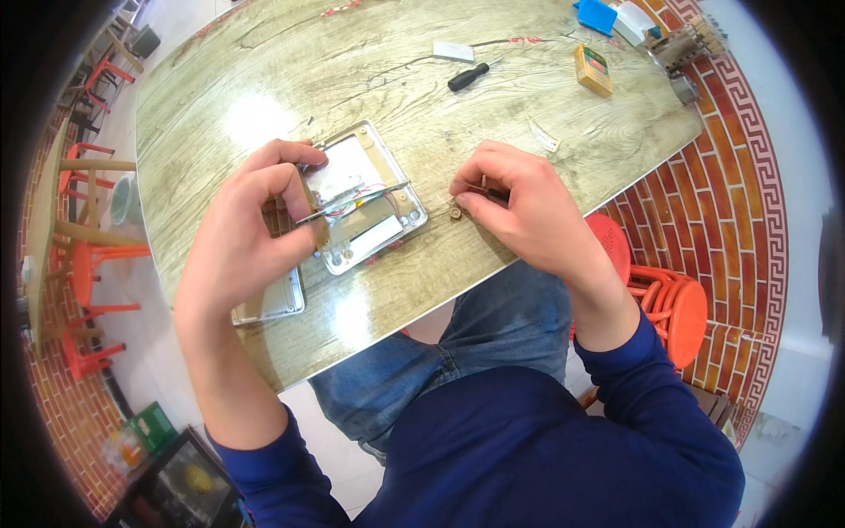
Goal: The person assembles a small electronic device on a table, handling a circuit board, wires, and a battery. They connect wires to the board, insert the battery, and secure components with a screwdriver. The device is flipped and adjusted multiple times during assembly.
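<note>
My left hand (251, 211) is closed, with thumb and fingers pinching one end of a thin board (374, 194) seen nearly edge-on. That board lies slantwise above an open pale device casing (421, 211), and the fingers also rest at the casing's left edge. Inside are a white flat block (376, 238), a larger white panel (348, 176) and several thin coloured wires. To the right, my right hand (528, 207) pinches a thin dark object, mostly hidden by the fingers. A small brass-coloured round piece (456, 213) sits on the table just below its fingertips.
Farther back on the wooden table (290, 53) lie a black-handled screwdriver (471, 77), a white block (453, 51), a yellow-green box (593, 70) and a blue item (596, 16). A second casing part (277, 299) lies under my left wrist. Red stools (682, 321) stand right.
</note>
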`<state>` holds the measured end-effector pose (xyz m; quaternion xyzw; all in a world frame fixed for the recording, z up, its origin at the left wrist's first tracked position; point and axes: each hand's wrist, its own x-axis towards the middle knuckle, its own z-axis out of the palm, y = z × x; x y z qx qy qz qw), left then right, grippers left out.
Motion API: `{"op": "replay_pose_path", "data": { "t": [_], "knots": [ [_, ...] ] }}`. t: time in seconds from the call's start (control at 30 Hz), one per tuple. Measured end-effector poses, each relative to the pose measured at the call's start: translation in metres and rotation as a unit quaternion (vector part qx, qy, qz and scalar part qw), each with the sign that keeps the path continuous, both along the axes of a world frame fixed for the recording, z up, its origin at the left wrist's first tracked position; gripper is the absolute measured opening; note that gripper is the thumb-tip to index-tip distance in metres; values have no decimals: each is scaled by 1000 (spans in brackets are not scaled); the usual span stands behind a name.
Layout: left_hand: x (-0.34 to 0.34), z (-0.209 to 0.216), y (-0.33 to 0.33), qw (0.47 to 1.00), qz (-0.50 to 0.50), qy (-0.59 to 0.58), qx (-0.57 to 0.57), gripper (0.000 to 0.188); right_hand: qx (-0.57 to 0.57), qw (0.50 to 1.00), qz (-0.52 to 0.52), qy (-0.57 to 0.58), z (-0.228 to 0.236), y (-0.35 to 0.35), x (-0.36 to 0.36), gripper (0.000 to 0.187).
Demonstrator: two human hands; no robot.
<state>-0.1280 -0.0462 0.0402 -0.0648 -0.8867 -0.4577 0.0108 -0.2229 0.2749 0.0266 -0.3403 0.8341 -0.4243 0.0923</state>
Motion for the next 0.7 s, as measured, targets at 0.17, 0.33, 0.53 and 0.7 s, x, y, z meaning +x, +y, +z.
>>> {"op": "replay_pose_path", "data": {
  "t": [0.17,0.33,0.53,0.7],
  "knots": [
    [-1,-3,-1,1000,2,-2,1,26,-19,999,-40,3,-1,1,13,9],
    [-4,-3,0,1000,-7,5,4,26,-47,983,14,177,-12,-10,37,17],
    [0,-2,-1,1000,7,-7,16,25,-42,977,73,195,-13,-47,62,25],
    [-1,-6,-4,1000,9,2,15,22,101,974,105,176,-3,-73,60,24]
  ]
}}
